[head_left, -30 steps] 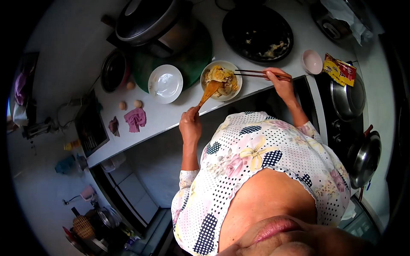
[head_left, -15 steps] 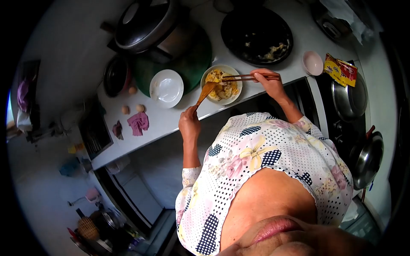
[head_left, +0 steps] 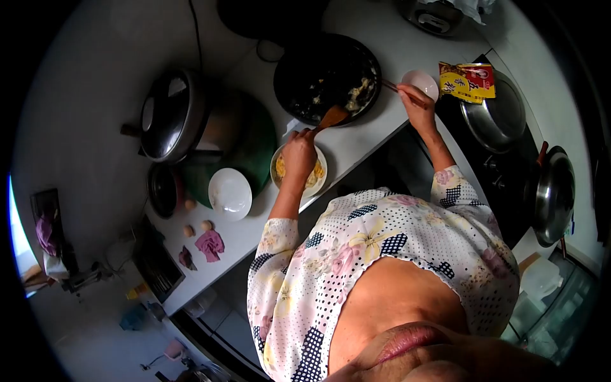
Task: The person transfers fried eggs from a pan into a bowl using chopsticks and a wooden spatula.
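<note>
My left hand [head_left: 298, 153] is wrapped round the handle of a wooden spatula [head_left: 333, 116], whose blade lies at the near edge of a black round pan [head_left: 312, 60]. Bits of pale food cling to the pan's bottom. Beneath that hand stands a white bowl [head_left: 323, 167] of yellow egg-like food, partly hidden by the hand and wrist. In my right hand [head_left: 420, 109] are chopsticks [head_left: 389, 85], pointing towards the pan's right rim. A small pink bowl [head_left: 421, 81] is just behind the right hand.
A white plate [head_left: 230, 195] sits left of the food bowl, near a large lidded pot [head_left: 167, 114]. Further left are several eggs [head_left: 207, 225] and a purple cloth [head_left: 210, 246]. Seasoning packets [head_left: 468, 83] lie on a metal lid [head_left: 495, 118] at right.
My left hand has moved the spatula from the bowl to the pan. My right hand has drawn the chopsticks out of the bowl towards the pan's right side. The view has shifted.
</note>
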Available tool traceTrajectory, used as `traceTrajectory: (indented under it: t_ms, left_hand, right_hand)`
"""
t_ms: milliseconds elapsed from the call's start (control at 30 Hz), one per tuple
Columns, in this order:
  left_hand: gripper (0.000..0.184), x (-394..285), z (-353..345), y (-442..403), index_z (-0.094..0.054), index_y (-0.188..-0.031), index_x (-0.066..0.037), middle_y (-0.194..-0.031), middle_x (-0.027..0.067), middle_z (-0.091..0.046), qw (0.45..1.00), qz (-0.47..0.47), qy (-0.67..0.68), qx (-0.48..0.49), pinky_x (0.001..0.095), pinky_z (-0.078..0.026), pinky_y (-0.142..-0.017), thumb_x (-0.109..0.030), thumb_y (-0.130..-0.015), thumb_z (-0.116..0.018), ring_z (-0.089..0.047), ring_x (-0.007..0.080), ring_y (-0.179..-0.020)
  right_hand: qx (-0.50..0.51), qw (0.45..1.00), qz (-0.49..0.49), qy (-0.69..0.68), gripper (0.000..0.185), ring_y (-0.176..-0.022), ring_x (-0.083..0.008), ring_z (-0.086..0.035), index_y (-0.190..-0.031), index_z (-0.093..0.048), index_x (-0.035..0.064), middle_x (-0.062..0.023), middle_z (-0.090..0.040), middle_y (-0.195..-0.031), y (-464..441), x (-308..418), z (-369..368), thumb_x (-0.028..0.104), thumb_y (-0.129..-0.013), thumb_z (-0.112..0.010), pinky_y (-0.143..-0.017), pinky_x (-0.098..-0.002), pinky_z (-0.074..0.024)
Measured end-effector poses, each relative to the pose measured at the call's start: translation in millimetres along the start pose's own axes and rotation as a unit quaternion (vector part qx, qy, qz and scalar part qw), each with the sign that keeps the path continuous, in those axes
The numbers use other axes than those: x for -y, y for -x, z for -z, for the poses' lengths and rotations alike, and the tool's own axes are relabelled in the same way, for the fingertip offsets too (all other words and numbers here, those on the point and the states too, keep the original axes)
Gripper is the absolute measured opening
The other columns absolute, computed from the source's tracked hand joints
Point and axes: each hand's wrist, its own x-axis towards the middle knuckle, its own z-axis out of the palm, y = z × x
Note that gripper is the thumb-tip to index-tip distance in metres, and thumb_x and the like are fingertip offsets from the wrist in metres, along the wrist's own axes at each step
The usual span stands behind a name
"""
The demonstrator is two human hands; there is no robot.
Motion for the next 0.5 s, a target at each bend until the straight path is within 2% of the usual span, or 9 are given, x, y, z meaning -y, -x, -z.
traceTrajectory:
  t_ms: [33,100,167,367,400,500]
  left_hand:
    - [0.038,1,-10,-10,-0.067,-0.107,-0.014,-0.098,0.0084,-0.066,1.000,-0.009,-0.002,0.002,0.0392,-0.051,-0.074,-0.001,-0.076,-0.050,-0.060,0.0299,-0.089]
    - [0.041,2,-36,-26,-0.066,-0.109,-0.015,-0.098,0.0090,-0.066,1.000,-0.026,-0.008,0.005,0.0393,-0.052,-0.075,0.001,-0.075,-0.049,-0.060,0.0299,-0.089]
    - [0.042,-12,-39,-40,-0.064,-0.111,-0.013,-0.100,0.0104,-0.065,1.000,-0.012,0.011,0.006,0.0395,-0.051,-0.077,0.000,-0.074,-0.049,-0.059,0.0305,-0.090]
    - [0.039,-17,-57,-48,-0.063,-0.112,-0.009,-0.101,0.0109,-0.065,0.995,0.002,0.065,-0.079,0.0404,-0.050,-0.078,0.002,-0.078,-0.047,-0.058,0.0332,-0.088]
    - [0.038,-14,-56,-44,-0.063,-0.112,-0.009,-0.100,0.0111,-0.065,0.993,0.006,0.072,-0.095,0.0406,-0.050,-0.077,0.002,-0.079,-0.047,-0.058,0.0334,-0.087]
    - [0.035,-10,-34,-19,-0.064,-0.111,-0.008,-0.100,0.0116,-0.065,0.988,0.032,0.093,-0.122,0.0410,-0.050,-0.076,0.001,-0.082,-0.049,-0.058,0.0335,-0.085]
  right_hand:
    - [0.003,0.999,0.049,0.024,0.017,-0.089,-0.0165,-0.065,-0.101,-0.066,0.0016,-0.0086,-0.068,-0.097,-1,3,-4,0.002,-0.085,-0.064,-0.075,-0.0260,-0.0522]
    - [0.014,0.995,0.082,0.062,0.017,-0.091,-0.0224,-0.065,-0.099,-0.066,0.0021,-0.0115,-0.067,-0.098,-2,11,-10,0.000,-0.082,-0.065,-0.075,-0.0301,-0.0535]
    - [0.024,0.995,0.075,0.059,0.016,-0.091,-0.0241,-0.065,-0.097,-0.066,0.0018,-0.0118,-0.068,-0.098,0,28,-14,0.000,-0.081,-0.066,-0.076,-0.0316,-0.0534]
    - [0.041,0.991,0.120,0.044,0.016,-0.090,-0.0268,-0.065,-0.096,-0.066,0.0013,-0.0118,-0.068,-0.095,5,43,-23,-0.001,-0.080,-0.067,-0.077,-0.0335,-0.0528]
    - [0.046,0.992,0.116,0.027,0.017,-0.087,-0.0175,-0.064,-0.102,-0.065,-0.0015,-0.0098,-0.067,-0.096,4,47,-26,-0.003,-0.084,-0.063,-0.075,-0.0259,-0.0511]
    - [0.061,0.995,-0.033,-0.069,0.016,-0.087,-0.0133,-0.063,-0.103,-0.064,-0.0025,-0.0078,-0.067,-0.096,4,60,-24,-0.001,-0.087,-0.061,-0.075,-0.0237,-0.0498]
